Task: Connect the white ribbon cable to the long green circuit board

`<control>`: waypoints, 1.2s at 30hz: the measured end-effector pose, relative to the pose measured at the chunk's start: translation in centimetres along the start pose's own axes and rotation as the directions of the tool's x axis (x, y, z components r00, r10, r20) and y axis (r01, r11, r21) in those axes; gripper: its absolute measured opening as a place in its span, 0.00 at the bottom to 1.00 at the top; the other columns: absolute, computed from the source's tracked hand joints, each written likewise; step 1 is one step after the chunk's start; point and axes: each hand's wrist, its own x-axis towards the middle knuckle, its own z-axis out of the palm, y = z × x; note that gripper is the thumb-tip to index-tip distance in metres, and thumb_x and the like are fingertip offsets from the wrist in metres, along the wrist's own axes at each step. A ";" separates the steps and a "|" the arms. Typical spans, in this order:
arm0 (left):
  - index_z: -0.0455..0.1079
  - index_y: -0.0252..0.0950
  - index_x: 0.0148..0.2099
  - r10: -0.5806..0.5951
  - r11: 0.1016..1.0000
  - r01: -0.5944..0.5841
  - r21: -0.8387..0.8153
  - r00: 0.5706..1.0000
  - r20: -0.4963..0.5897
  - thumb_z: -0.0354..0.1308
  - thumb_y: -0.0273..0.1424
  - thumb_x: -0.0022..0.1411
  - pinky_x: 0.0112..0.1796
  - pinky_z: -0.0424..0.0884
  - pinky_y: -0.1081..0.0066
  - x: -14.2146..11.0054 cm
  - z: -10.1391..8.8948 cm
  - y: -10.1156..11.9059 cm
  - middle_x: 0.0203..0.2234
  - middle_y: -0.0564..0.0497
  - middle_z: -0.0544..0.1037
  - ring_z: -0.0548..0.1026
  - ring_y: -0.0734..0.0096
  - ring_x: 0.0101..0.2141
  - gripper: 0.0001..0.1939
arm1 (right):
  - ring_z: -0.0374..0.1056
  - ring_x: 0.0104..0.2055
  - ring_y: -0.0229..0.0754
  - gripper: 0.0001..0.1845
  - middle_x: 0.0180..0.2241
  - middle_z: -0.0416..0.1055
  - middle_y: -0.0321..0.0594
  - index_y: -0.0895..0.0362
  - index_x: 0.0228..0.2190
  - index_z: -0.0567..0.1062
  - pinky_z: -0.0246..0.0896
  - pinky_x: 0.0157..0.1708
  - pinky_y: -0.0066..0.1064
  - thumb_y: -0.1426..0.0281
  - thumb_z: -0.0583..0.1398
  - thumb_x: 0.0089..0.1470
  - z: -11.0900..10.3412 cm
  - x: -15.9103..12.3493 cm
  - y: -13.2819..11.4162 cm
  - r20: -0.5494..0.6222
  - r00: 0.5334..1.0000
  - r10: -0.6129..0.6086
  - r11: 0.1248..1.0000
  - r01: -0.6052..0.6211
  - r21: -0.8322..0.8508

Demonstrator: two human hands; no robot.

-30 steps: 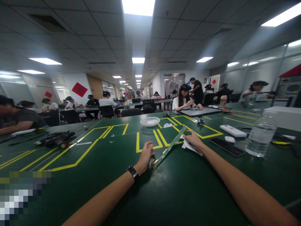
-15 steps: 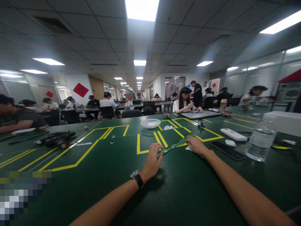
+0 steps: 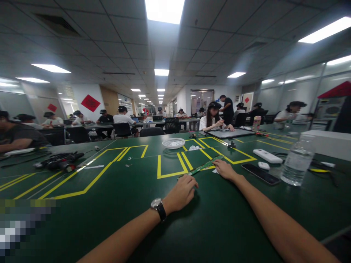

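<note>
A long, narrow green circuit board (image 3: 202, 168) slants across the table ahead of me, its right end farther away. My right hand (image 3: 225, 170) has its fingers closed on the board's far right end. Just in front of the board's near left end is my left hand (image 3: 182, 193), open, palm down, fingers loosely bent and apart with nothing in them. That hand partly hides the near end of the board. A small white scrap (image 3: 215, 171) shows beside my right fingers.
A white plastic basket (image 3: 173, 143) and crumpled paper (image 3: 195, 148) lie beyond the board. To the right are a phone (image 3: 260, 173), a white device (image 3: 267, 156) and a water bottle (image 3: 297, 162). Power tools (image 3: 60, 160) lie left. A co-worker (image 3: 214, 118) sits across the table.
My left hand has let go of the board's near end and drawn slightly back toward me, its fingers turned to the right. My right hand stays on the far end.
</note>
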 end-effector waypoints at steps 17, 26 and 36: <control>0.64 0.38 0.43 -0.017 1.000 0.016 0.019 0.997 0.077 0.47 0.25 0.63 0.45 0.61 0.66 0.0 0.3 -0.1 0.41 0.49 0.69 0.63 0.66 0.43 0.08 | 0.57 0.58 0.48 0.26 0.59 0.60 0.47 0.58 0.57 0.64 0.52 0.53 0.38 0.68 0.45 0.59 -0.2 -0.3 -0.3 -0.021 0.997 0.070 0.998 -0.070 -0.005; 0.65 0.38 0.42 -0.022 1.000 0.020 0.020 0.996 0.089 0.47 0.25 0.63 0.45 0.61 0.66 0.0 0.3 -0.2 0.40 0.49 0.69 0.63 0.65 0.43 0.09 | 0.60 0.53 0.52 0.18 0.50 0.68 0.47 0.51 0.43 0.76 0.53 0.48 0.44 0.75 0.52 0.55 -2.9 -1.0 1.6 -0.029 0.985 0.173 0.976 -0.175 -0.132; 0.66 0.37 0.40 0.037 0.999 -0.037 -0.010 0.998 0.049 0.45 0.23 0.63 0.44 0.61 0.67 0.0 0.1 0.1 0.38 0.49 0.70 0.65 0.67 0.41 0.10 | 0.56 0.58 0.51 0.25 0.57 0.61 0.50 0.55 0.58 0.63 0.51 0.53 0.42 0.61 0.46 0.61 -2.4 -0.9 -3.0 -0.023 0.998 -0.062 0.997 0.061 -0.043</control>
